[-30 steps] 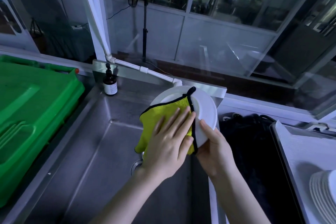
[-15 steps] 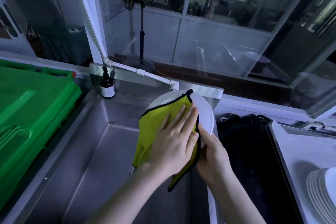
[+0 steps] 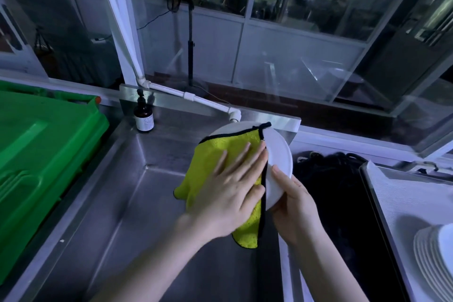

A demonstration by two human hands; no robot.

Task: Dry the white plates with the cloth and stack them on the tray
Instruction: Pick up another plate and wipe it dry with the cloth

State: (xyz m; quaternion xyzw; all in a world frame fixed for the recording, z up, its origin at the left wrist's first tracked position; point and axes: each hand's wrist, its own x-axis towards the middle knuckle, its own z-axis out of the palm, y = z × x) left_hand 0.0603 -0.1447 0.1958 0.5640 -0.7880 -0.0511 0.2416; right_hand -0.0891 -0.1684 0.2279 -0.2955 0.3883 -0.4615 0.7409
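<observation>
A white plate (image 3: 279,154) is held tilted over the steel sink (image 3: 103,203). My right hand (image 3: 296,206) grips its lower right rim, thumb on the face. A yellow cloth (image 3: 218,152) with black edging covers most of the plate's face. My left hand (image 3: 230,191) presses flat on the cloth with straight fingers. A stack of several white plates (image 3: 434,262) sits on the pale tray (image 3: 402,198) at the right edge.
A big green plastic crate (image 3: 41,152) stands left of the sink. A brown pump bottle (image 3: 144,115) sits at the sink's back left corner, and a white pipe (image 3: 191,98) ends just behind the plate. A dark basin (image 3: 343,198) lies between sink and tray.
My left hand has slid the cloth across the plate's face, down and to the left. More of the plate's right side shows. The right hand keeps its grip.
</observation>
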